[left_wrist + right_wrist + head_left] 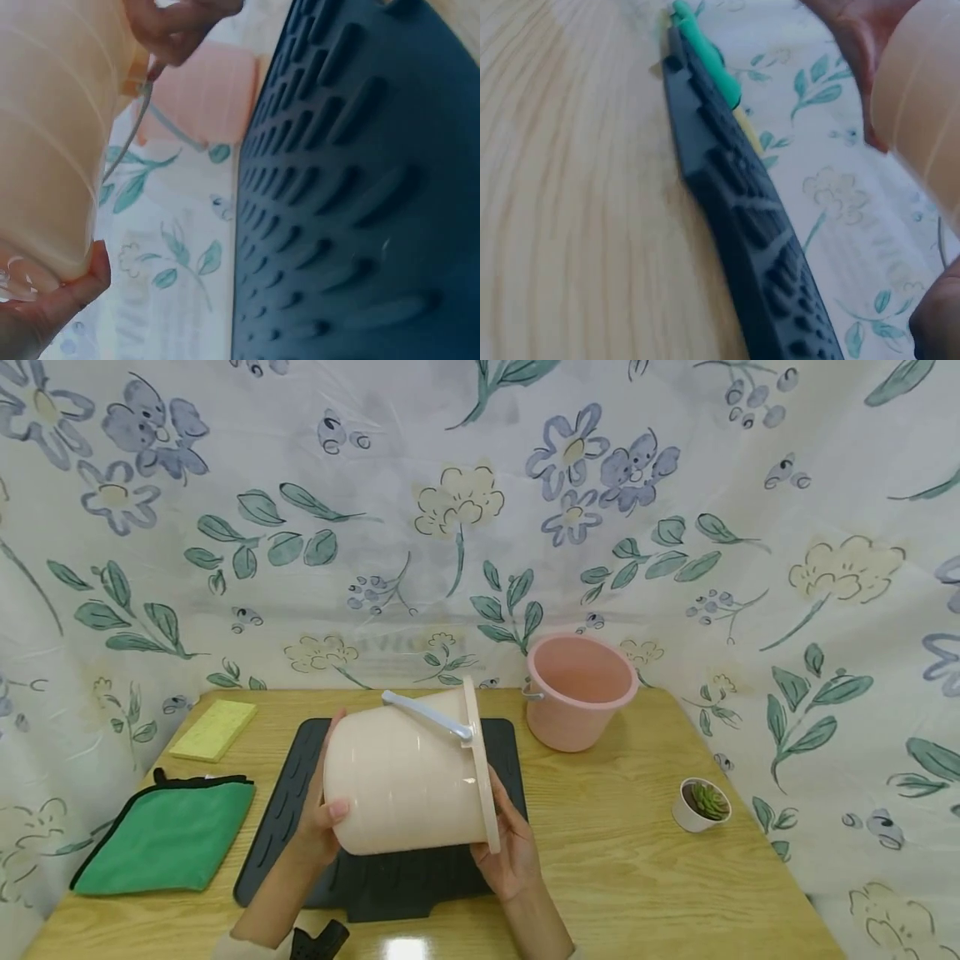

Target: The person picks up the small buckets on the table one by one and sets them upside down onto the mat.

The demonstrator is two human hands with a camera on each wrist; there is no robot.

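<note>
A cream bucket (pixel 408 768), tipped onto its side, is held over a dark ribbed drying mat (pixel 390 885), its mouth facing right. My left hand (pixel 318 818) grips the base end, the thumb lying across the near side. At the rim my right hand (pixel 513 852) holds from below, with its fingers partly behind the edge. The grey handle (pixel 427 715) lies across the upper side of the bucket. In the left wrist view, fingers of my left hand (pixel 71 292) curl at the base. The inside of the bucket is hidden.
Behind and right stands a pink bucket (pixel 577 718). A potted succulent (pixel 701 804) sits on the right of the wooden table (pixel 607 877). To the left lie a green cloth (pixel 172 835) with black edging and a yellow sponge cloth (pixel 213 729). A floral curtain (pixel 420 435) surrounds the table.
</note>
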